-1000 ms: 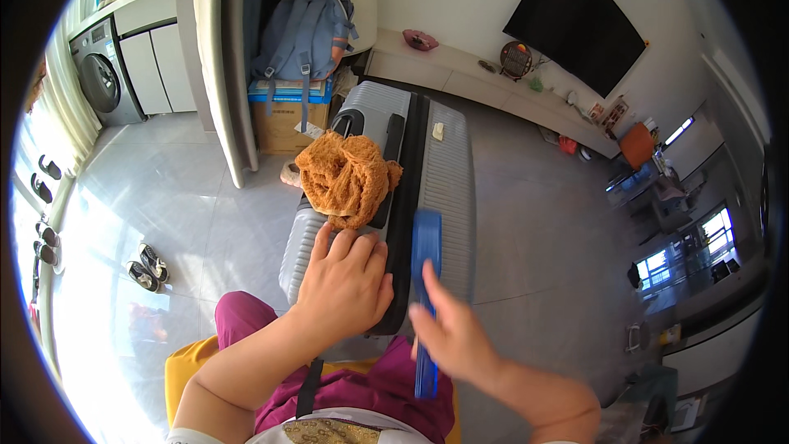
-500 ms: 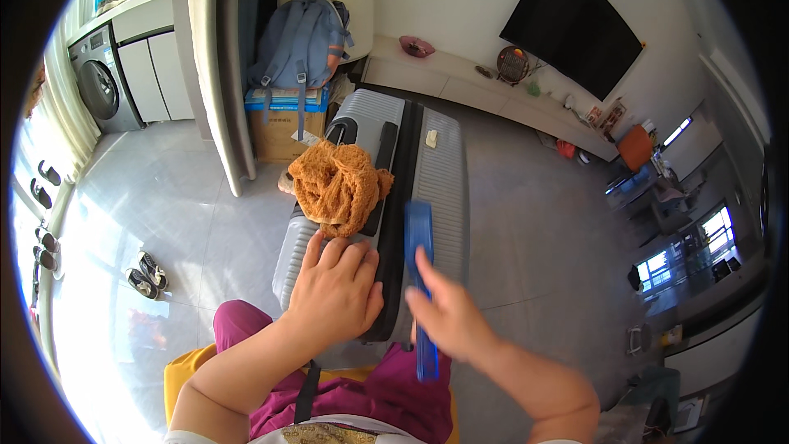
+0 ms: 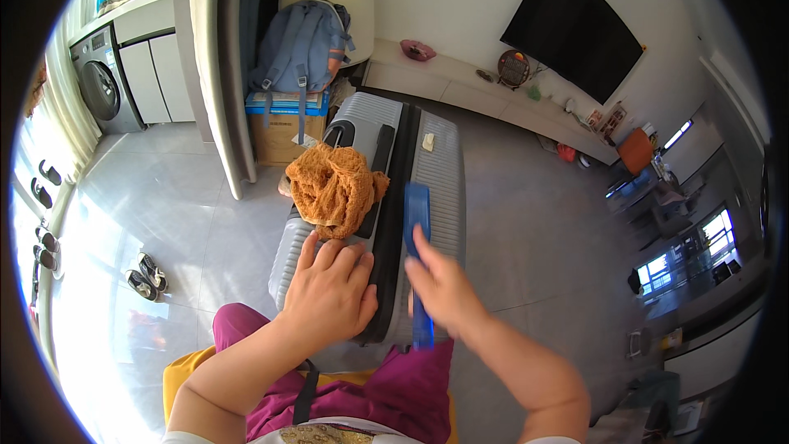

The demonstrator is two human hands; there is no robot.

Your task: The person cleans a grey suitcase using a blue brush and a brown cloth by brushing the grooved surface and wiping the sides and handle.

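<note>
While left hand (image 3: 329, 296) lies flat on ribbed grey suitcase (image 3: 440, 164), right hand (image 3: 440, 288) fingers grasping blue strap (image 3: 417, 210), knitted orange cloth (image 3: 333, 189)

Blue strap (image 3: 417, 230) lies lengthwise across grey suitcase (image 3: 440, 164)

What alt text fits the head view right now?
A person's left hand rests flat on a grey ribbed suitcase lying on the floor, while the right hand holds a blue strap over it. A crumpled orange knit garment lies on top.
</note>
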